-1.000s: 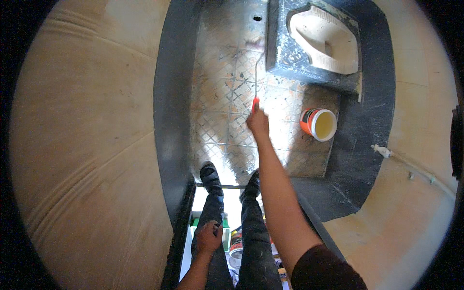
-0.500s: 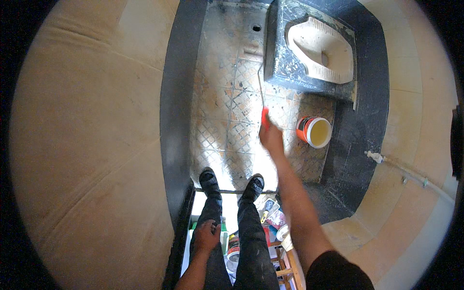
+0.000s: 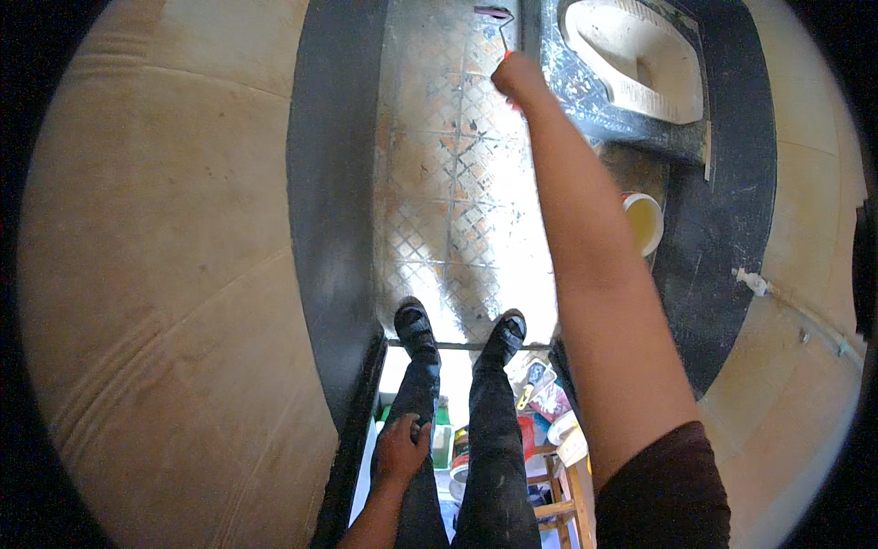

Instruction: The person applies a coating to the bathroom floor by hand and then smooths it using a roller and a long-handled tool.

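Around the room's lower edge, a dark band (image 3: 333,183) looks already coated; the tiled floor (image 3: 416,174) shows its pattern through patchy gloss, so I judge the rolling partway. Near the squat toilet (image 3: 684,87), a pail (image 3: 659,220) holds yellowish liquid, apparently unused. The right hand (image 3: 519,80) wraps round the red handle (image 3: 508,56) of a roller (image 3: 494,12) toward the floor's far end; the left hand (image 3: 401,453) curls against a leg (image 3: 421,380), gripping what, if anything, I cannot tell.

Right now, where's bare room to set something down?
Bare tiled floor lies ahead of the shoes, short of the roller, between the dark left wall and the right forearm. Behind the shoes it's crowded with containers and a wooden frame; the forearm partly hides a bucket.
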Available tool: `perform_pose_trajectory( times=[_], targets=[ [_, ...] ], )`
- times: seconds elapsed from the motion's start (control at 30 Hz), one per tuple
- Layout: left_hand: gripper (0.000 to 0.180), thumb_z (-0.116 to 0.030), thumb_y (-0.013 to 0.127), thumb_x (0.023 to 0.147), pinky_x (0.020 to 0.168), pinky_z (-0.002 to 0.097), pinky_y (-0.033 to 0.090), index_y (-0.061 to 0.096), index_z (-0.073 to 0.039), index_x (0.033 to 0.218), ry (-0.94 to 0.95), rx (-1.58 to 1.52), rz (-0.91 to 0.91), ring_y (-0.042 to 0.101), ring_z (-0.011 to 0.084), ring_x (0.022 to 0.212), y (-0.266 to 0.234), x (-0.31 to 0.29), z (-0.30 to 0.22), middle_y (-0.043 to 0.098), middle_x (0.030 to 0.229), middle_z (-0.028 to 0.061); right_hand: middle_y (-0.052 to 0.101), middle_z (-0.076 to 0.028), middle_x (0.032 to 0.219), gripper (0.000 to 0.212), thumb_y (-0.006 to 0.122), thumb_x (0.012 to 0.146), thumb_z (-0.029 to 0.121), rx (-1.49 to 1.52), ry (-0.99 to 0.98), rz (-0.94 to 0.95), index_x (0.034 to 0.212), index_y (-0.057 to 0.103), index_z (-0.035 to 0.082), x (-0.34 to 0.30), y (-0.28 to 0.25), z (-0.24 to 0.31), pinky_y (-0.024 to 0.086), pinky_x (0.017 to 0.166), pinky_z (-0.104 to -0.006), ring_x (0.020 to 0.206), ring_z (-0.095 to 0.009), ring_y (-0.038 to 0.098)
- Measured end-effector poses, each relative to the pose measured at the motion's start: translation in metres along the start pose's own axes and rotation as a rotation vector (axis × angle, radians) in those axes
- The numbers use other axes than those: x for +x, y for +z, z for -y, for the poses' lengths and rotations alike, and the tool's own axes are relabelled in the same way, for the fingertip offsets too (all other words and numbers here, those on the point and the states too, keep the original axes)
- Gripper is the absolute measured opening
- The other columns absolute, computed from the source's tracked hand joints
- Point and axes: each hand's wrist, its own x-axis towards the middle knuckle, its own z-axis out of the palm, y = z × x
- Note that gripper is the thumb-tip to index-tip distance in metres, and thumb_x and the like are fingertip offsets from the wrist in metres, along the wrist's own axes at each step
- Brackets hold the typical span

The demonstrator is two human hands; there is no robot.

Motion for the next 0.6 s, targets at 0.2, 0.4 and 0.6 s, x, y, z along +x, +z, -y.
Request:
perform_pose_trajectory(
  times=[0.2, 0.4, 0.6],
  targets=[
    [0.030, -0.026, 0.069, 0.084, 0.071, 0.0442, 0.051, 0.064, -0.003, 0.102, -0.026, -0.053, -0.037, 0.066, 0.0321, 0.080, -0.022, -0.003, -0.021, 0.068, 0.086, 0.0140, 0.068, -0.025, 0.085, 0.024, 0.052, 0.085, 0.017, -0.018, -0.014, 0.052, 0.092, 0.064, -0.002, -0.158, 0.007, -0.038, 0.055, 0.073, -0.0475, 0.081, -0.039, 0.068],
    [0.032, -0.028, 0.068, 0.084, 0.072, 0.0448, 0.051, 0.064, -0.003, 0.103, -0.032, -0.054, -0.006, 0.066, 0.0323, 0.081, -0.015, -0.002, -0.024, 0.068, 0.085, 0.0127, 0.063, -0.033, 0.095, 0.060, 0.045, 0.090, 0.012, 0.123, 0.239, 0.204, 0.147, 0.028, 0.010, -0.340, 0.100, -0.026, 0.050, 0.080, -0.0538, 0.090, -0.047, 0.064],
    [0.034, -0.031, 0.068, 0.084, 0.079, 0.0456, 0.050, 0.064, -0.005, 0.105, -0.063, -0.031, 0.108, 0.065, 0.0343, 0.088, -0.007, 0.009, -0.015, 0.068, 0.092, 0.0136, 0.064, -0.032, 0.096, 0.056, 0.051, 0.086, 0.010, 0.257, 0.118, -0.139, 0.139, 0.033, 0.010, -0.139, 0.111, -0.026, 0.051, 0.081, -0.0535, 0.092, -0.047, 0.064]
  ],
)
